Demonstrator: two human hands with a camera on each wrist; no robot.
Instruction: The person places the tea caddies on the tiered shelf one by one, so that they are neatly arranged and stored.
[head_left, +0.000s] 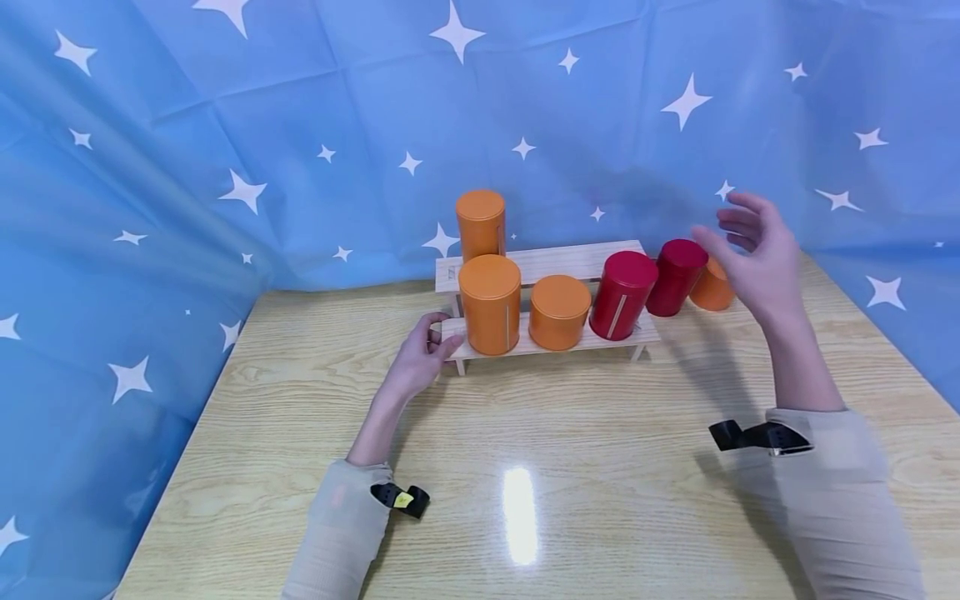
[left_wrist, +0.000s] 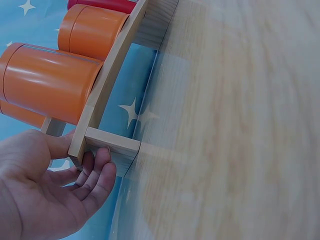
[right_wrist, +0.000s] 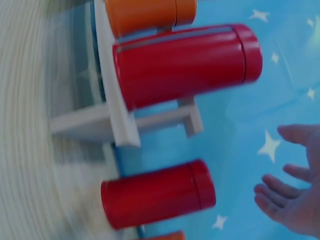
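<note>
A two-step wooden rack [head_left: 577,260] stands on the table near the backdrop. My left hand [head_left: 418,357] grips the left end of its lower step, thumb above and fingers curled beneath in the left wrist view. On that step, from left to right, are a tall orange canister [head_left: 491,312], a short orange canister [head_left: 559,313] and a red canister [head_left: 621,300]. Another orange canister [head_left: 481,223] stands on the upper step's left end. My right hand [head_left: 765,260] hovers with fingers spread, holding nothing, beside a red canister [head_left: 675,282] standing right of the rack.
A short orange canister [head_left: 712,288] is on the table behind my right hand's thumb, right of the loose red one. Blue cloth [head_left: 360,108] with white stars hangs behind and along both sides. The wooden table [head_left: 600,467] stretches in front of the rack.
</note>
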